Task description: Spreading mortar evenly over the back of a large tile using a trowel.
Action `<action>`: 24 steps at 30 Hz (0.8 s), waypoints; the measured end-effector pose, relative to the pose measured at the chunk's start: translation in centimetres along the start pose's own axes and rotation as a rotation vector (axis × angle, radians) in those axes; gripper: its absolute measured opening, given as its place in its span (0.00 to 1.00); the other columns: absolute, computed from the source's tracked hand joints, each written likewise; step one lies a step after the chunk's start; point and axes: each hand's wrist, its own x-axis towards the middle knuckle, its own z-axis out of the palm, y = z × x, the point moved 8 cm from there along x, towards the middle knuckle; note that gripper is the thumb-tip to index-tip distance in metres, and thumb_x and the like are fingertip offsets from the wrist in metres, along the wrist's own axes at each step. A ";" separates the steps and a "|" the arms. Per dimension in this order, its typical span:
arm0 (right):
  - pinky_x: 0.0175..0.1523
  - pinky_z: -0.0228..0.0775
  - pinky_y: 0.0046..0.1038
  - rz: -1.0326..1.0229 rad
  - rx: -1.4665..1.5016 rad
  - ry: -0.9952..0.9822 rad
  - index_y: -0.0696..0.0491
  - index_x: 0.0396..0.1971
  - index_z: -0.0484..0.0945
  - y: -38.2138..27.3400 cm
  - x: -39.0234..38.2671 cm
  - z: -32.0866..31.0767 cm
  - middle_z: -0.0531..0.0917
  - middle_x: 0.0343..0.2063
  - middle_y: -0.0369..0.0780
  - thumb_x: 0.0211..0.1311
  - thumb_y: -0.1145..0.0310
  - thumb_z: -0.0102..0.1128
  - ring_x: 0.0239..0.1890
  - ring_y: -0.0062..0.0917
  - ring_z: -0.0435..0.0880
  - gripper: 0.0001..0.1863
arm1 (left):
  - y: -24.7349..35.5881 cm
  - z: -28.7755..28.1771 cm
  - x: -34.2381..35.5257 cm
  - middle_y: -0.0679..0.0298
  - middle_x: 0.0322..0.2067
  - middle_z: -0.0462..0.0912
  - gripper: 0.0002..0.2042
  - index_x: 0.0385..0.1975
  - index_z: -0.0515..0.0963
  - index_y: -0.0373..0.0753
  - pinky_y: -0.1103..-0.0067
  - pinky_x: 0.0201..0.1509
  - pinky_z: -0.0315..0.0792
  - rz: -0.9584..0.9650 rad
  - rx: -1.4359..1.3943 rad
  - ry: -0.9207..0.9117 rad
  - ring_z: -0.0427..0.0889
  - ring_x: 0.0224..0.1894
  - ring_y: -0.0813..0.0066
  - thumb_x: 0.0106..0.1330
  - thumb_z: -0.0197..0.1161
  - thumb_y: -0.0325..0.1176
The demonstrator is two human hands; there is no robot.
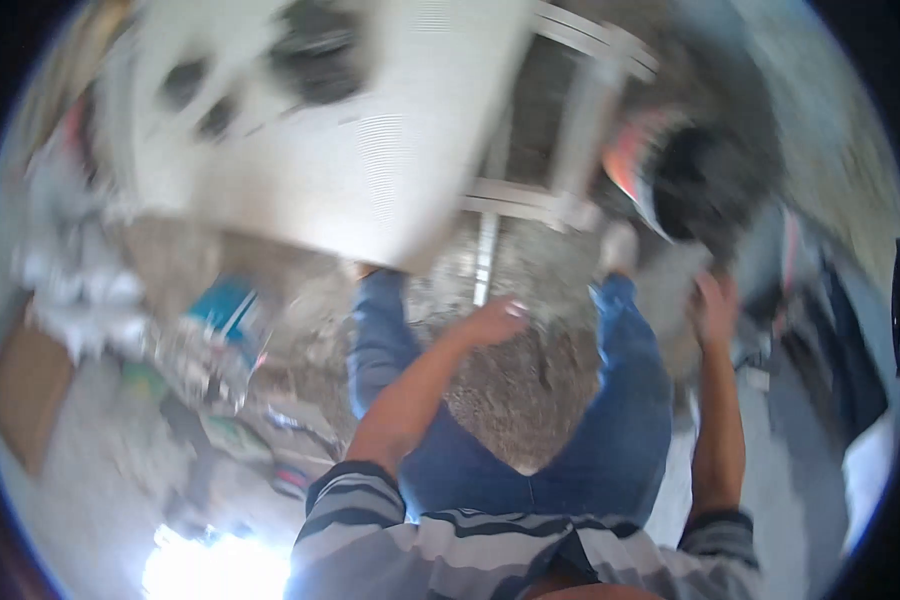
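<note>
My left hand (492, 322) hangs over the floor between my knees, its fingers curled in. A small white spot shows at its fingertips, too blurred to name. My right hand (714, 308) is lowered outside my right knee, just below a dark, round-mouthed bag or bucket (705, 185) with an orange and white side. Motion blur hides its fingers and whether they touch anything. Ahead on the left stands a large white board or tabletop (410, 90), with a big dark lump (315, 50) and two smaller dark lumps (182, 82) lying on it.
A pale frame (530, 200) with crossbars stands right of the board. A clear plastic package with a blue label (225, 310) lies at left, near a brown cardboard piece (32, 385). Dark cloth (850, 350) hangs at right. Bright glare (215, 565) fills the lower left.
</note>
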 end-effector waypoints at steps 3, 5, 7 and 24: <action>0.24 0.63 0.18 -0.106 -0.012 -0.042 0.53 0.39 0.69 -7.8 -4.4 -1.0 0.71 0.23 0.31 0.55 0.65 0.54 0.21 0.15 0.70 0.12 | 4.7 -0.9 -0.8 0.51 0.44 0.74 0.23 0.49 0.67 0.34 0.72 0.51 0.68 0.193 0.074 0.010 0.74 0.48 0.61 0.59 0.58 0.44; 0.23 0.63 0.18 -0.153 -0.106 -0.080 0.53 0.39 0.69 -13.2 -7.2 2.2 0.71 0.23 0.31 0.56 0.65 0.53 0.20 0.15 0.70 0.12 | 4.4 -3.0 -3.3 0.51 0.44 0.74 0.23 0.49 0.67 0.34 0.71 0.50 0.68 0.219 0.046 0.070 0.74 0.47 0.61 0.59 0.59 0.43; 0.22 0.61 0.17 -0.172 -0.180 -0.221 0.54 0.40 0.70 -17.8 -10.2 6.9 0.71 0.22 0.31 0.57 0.66 0.50 0.19 0.14 0.68 0.12 | 4.4 -4.6 -5.8 0.51 0.44 0.73 0.23 0.48 0.67 0.34 0.71 0.49 0.68 0.221 -0.040 0.085 0.75 0.46 0.61 0.58 0.59 0.42; 0.20 0.70 0.25 -0.734 -0.776 -0.575 0.61 0.28 0.74 -32.2 -13.6 61.5 0.78 0.18 0.44 0.50 0.65 0.56 0.16 0.26 0.77 0.13 | 2.1 -11.0 -13.5 0.52 0.47 0.71 0.24 0.49 0.65 0.34 0.73 0.48 0.68 0.398 -0.365 0.299 0.74 0.47 0.64 0.58 0.59 0.43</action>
